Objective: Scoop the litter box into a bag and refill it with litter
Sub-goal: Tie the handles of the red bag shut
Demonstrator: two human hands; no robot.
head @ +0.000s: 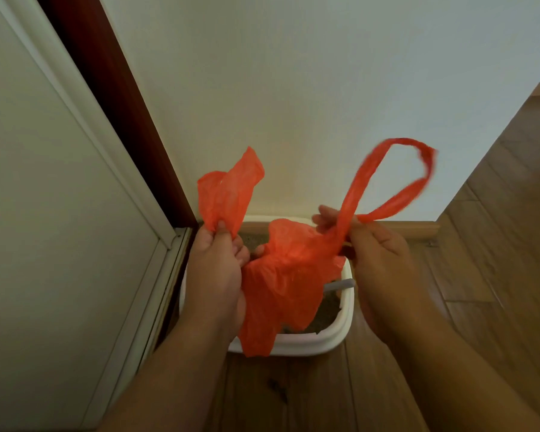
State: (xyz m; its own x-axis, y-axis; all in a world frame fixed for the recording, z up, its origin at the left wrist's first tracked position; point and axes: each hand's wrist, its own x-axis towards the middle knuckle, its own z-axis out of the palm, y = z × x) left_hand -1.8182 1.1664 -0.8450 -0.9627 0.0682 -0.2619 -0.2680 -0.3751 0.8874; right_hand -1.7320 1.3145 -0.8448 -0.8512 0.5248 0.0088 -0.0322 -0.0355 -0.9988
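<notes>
Both hands (214, 269) (384, 269) pinching orange bag (289, 275) above litter box (325, 339)

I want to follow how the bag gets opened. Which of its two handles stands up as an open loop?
The handle pinched by the right hand: it arcs up as a clear loop. The one in the left hand is a flattened, crumpled flap of the orange plastic bag.

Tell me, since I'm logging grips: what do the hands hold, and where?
Both hold the orange bag: left hand pinches one top flap, right hand grips the base of a handle loop.
</notes>
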